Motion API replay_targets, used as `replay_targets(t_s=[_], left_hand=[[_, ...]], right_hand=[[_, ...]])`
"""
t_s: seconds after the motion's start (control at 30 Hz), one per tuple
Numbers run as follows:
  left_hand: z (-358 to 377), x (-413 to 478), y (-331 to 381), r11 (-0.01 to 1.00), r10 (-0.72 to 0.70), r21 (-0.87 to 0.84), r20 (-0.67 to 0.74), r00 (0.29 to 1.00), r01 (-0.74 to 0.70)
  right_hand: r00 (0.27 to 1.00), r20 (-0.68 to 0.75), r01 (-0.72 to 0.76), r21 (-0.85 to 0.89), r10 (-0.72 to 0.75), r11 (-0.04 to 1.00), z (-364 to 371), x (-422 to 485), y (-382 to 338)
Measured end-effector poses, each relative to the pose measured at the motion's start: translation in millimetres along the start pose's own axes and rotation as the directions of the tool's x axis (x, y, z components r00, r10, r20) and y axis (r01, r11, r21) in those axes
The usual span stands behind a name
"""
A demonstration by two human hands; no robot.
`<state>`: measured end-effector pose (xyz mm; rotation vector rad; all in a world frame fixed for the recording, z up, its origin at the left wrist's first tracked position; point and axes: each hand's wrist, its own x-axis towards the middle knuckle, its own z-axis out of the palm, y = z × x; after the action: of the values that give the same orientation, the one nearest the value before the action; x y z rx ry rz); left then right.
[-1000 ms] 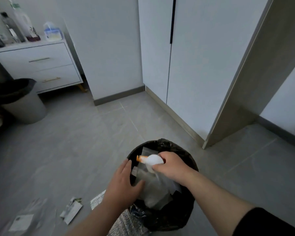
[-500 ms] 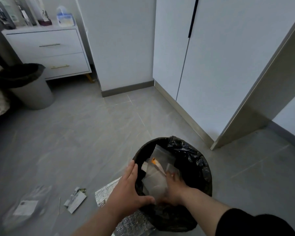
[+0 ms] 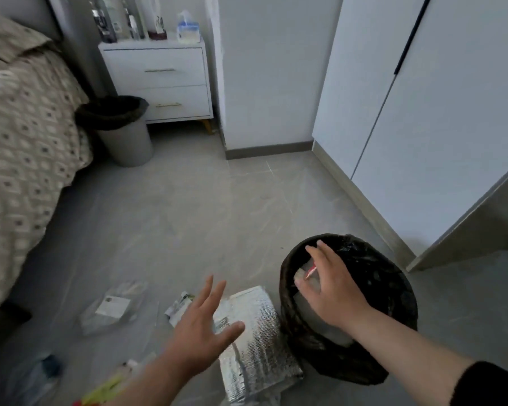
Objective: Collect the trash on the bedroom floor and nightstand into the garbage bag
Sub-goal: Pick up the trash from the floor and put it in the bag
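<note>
Several scraps lie beside the garbage bag (image 3: 393, 294) – take the silver foil pouch (image 3: 255, 332) first, under your spread, empty left hand (image 3: 200, 332). Pinch an edge (right hand (image 3: 332, 288), fingers apart, holds nothing) over the bag's mouth.

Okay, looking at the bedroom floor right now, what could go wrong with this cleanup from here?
The black garbage bag stands loose on the floor; the right hand pushing inside could tip it and spill the trash.

The left hand hovers open above the silver foil pouch, which looks bulky and may not fit without folding.

The clear plastic bag is see-through against the grey floor and could be missed.
</note>
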<state>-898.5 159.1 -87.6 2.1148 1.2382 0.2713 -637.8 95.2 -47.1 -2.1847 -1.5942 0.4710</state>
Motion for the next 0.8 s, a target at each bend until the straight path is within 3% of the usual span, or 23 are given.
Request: replay_targets(t_s=[0.17, 0.33, 0.43, 0.53, 0.67, 0.8], left_hand=[[-45.0, -56.2, -93.2, 0.966, -0.255, 0.002, -0.111, 0.96, 0.257], [-54.6, -101.6, -180.6, 0.874, -0.485, -0.048, -0.162, 0.86, 0.484], [-42.8, -120.9, -223.4, 0.772, -0.635, -0.088, -0.135, 0.76, 0.63], [-28.3, -135.0, -253.1, 0.695, -0.719, -0.076, -0.076, 0.691, 0.715], [-2.4, -149.7, -292.5, 0.565, -0.825, -0.064, -0.065, 0.561, 0.823], [3.3, -140.1, -309.1, 0.511, -0.859, -0.097, -0.047, 0.509, 0.854]], right_hand=[[0.983, 0.039, 0.185, -0.182, -0.181, 0.966, 34.1, 14.7, -85.0], [0.922, 0.218, 0.352, -0.121, -0.321, 0.928, 97.1, 24.2, -151.4], [0.87, 0.414, 0.313, -0.042, -0.269, 0.949, 155.1, 16.5, -166.3], [0.775, 0.621, 0.211, -0.081, -0.116, 0.974, 215.2, 1.5, -169.5], [0.685, 0.728, 0.145, -0.103, -0.024, 0.984, 282.2, -22.4, -168.3], [0.685, 0.726, 0.178, -0.085, -0.062, 0.98, 331.7, -32.9, -181.5]])
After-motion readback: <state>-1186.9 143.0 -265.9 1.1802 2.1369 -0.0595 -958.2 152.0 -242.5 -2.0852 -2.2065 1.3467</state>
